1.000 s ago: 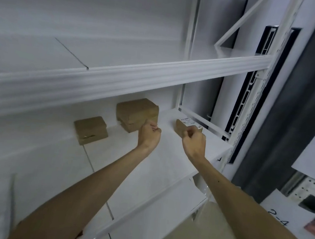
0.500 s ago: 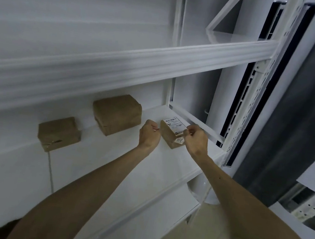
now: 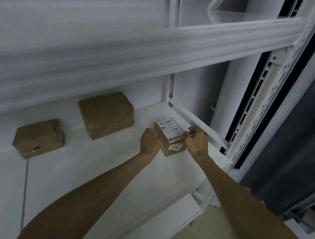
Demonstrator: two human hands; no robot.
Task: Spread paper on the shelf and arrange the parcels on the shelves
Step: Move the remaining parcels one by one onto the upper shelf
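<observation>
Labelled parcel (image 3: 170, 138) gripped from both sides at the right end of the shelf (image 3: 107, 172).
Left hand (image 3: 150, 142) curls on its left face and right hand (image 3: 197, 142) pinches its right edge. It seems to rest on the white surface, though blur hides the contact. Placing is in hand; next, square it with the larger brown parcel (image 3: 107, 114) and smaller brown parcel (image 3: 39, 138), then let go.

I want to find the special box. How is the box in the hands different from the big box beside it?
The held parcel has a white label on top; the middle parcel shows only plain brown. The held parcel looks smaller than the middle parcel. The left hand and right hand grip the held parcel, while nothing touches the middle parcel. Both are brown boxes on the same white shelf.
</observation>
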